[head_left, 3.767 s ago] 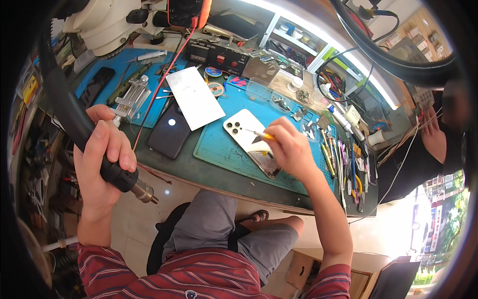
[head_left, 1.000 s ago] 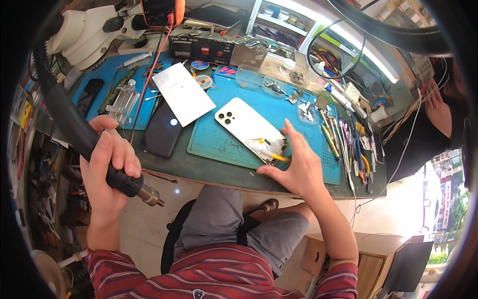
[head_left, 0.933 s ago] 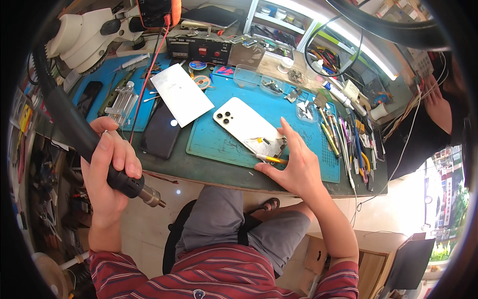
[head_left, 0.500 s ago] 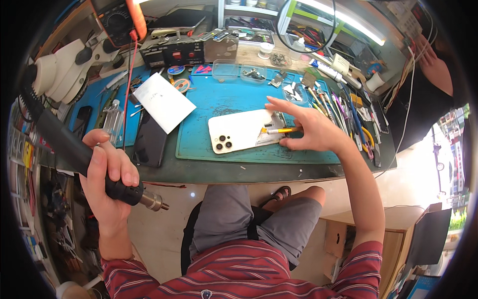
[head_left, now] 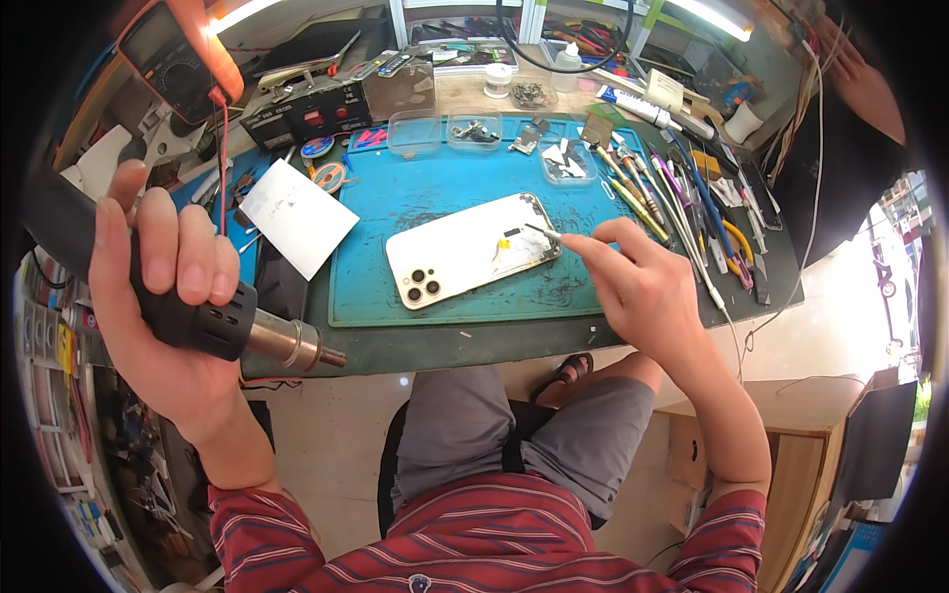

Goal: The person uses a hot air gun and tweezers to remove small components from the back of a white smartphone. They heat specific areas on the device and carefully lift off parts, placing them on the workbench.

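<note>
My left hand (head_left: 173,287), raised at the left, is closed around the black handle of a hot air gun (head_left: 213,321). The gun's metal nozzle points right, over the bench's front edge. On the blue mat lies a white phone (head_left: 450,259), back side up, its camera cluster at the left end. Its right end is stripped, with dark and silver parts and a small orange piece showing. My right hand (head_left: 643,282) pinches a thin tool with a grey tip (head_left: 542,231); the tip is at the phone's stripped end. The fingers hide the tool's rest.
A white card (head_left: 300,217) lies left of the phone on the blue mat (head_left: 395,212). Small clear boxes (head_left: 415,133) line the mat's far side. Several pens and tools (head_left: 682,212) lie at right. A multimeter (head_left: 178,74) stands far left. Another person's arm (head_left: 870,99) shows far right.
My right hand has closed from a spread grasp to a pinch on the thin tool, its tip now over the phone's end. My left hand has lifted the hot air gun slightly. The view has shifted.
</note>
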A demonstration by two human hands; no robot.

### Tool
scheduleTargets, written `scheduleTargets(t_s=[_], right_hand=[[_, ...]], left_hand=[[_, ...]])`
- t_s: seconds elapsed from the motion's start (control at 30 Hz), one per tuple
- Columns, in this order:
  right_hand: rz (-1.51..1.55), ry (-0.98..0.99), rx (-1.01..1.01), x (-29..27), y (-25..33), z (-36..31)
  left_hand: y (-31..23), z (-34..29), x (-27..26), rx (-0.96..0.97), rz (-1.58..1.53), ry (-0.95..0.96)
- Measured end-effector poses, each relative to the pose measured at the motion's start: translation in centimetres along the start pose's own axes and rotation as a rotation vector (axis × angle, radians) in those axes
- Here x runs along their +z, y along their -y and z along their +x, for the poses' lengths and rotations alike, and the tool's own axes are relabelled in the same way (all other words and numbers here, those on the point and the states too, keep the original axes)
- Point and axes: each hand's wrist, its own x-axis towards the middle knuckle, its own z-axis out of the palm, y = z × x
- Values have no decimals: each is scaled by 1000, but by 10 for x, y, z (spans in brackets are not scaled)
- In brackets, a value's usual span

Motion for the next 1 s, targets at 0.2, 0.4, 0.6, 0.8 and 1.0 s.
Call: scheduleTargets(t_s=[0.2, 0.4, 0.6, 0.8, 1.0], right_hand=[[-21, -4, -22, 11, 1, 0], [7, -6, -13, 14, 6, 0], [-10, 43, -16, 17, 11, -4], [63, 103, 34, 16, 16, -1], [-14, 109, 0, 12, 19, 1]], left_hand=[[6, 4, 2, -5, -6, 18], [6, 1, -3, -12, 0, -3], [9, 1, -5, -17, -2, -4], [7, 0, -4, -25, -14, -14], [10, 0, -3, -40, -79, 3]])
